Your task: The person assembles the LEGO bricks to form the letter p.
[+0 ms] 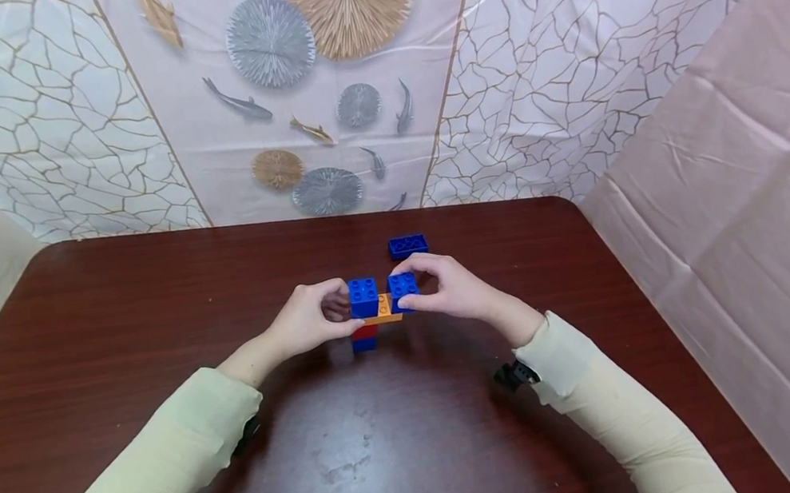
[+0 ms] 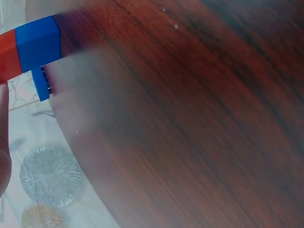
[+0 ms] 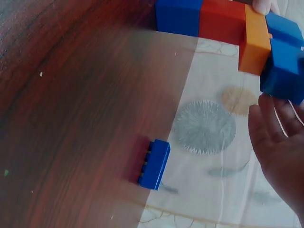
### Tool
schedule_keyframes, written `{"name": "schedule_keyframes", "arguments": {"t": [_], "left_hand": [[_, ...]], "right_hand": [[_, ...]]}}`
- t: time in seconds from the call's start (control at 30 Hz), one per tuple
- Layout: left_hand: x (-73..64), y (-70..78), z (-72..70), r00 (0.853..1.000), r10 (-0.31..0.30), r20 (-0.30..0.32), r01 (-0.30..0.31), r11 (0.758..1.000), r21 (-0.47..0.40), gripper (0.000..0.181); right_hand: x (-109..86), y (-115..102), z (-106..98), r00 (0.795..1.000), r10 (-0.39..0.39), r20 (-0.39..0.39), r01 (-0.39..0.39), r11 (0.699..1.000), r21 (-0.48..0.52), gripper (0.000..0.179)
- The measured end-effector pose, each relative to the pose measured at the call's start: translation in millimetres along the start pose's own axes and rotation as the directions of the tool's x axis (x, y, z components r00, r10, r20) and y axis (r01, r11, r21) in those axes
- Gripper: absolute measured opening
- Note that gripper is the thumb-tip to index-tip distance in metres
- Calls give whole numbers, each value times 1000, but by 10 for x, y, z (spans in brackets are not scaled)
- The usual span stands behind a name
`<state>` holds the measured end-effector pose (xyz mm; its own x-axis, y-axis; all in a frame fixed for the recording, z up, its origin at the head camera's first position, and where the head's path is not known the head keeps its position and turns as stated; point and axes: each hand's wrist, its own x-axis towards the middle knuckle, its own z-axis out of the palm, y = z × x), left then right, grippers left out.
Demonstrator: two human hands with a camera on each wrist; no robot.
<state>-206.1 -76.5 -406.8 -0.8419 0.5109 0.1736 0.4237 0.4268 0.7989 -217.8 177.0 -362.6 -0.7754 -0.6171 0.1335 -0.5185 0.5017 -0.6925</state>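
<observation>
A small brick tower stands on the table: a blue brick (image 3: 178, 16) at the bottom, a red brick (image 3: 222, 21) above it, then a longer orange brick (image 3: 255, 42) lying across and jutting right. On the orange brick's left end sits a blue brick (image 1: 363, 298). My left hand (image 1: 311, 315) grips the tower near its top from the left, thumb in front; the left wrist view catches only a finger (image 2: 4, 137) beside the red brick. My right hand (image 1: 446, 285) pinches another blue brick (image 1: 403, 292) between thumb and fingers, over the orange brick's right end.
Behind the right hand, a loose blue brick (image 1: 408, 246) lies on the table (image 1: 417, 453), its studs turned sideways in the right wrist view. A patterned cloth backdrop (image 1: 324, 125) rises at the table's far edge, with a plain cloth (image 1: 733, 163) along the right side.
</observation>
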Motion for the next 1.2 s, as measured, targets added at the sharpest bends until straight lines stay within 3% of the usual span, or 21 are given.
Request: {"name": "schedule_keyframes", "arguments": {"t": [0.17,0.3,0.4,0.7,0.93,1.07,1.2], "left_hand": [[-9,-9,1,1000,12,-9,-12,1000,5,28],[-20,-5,-1,1000,5,-15,-5,1000,11,27],[-26,2,-2,1000,-5,-13,5,1000,11,27],[-20,11,9,1000,-24,6,24,1000,-9,27],[-23,4,9,1000,-23,9,23,1000,-20,27],[-24,-4,9,1000,-22,7,23,999,-23,27],[-25,-6,6,1000,-12,1,12,1000,-21,27]], "right_hand": [[41,150,-118,993,92,-69,-80,985,156,33],[128,341,-263,960,223,-172,-182,957,225,32],[202,505,-345,932,300,-202,-248,936,249,35],[397,914,-375,873,461,-158,-389,855,343,44],[501,1121,-291,834,539,-115,-482,814,324,56],[545,1173,-243,828,551,-100,-497,805,324,60],[579,1194,-197,835,546,-69,-507,811,292,67]]}}
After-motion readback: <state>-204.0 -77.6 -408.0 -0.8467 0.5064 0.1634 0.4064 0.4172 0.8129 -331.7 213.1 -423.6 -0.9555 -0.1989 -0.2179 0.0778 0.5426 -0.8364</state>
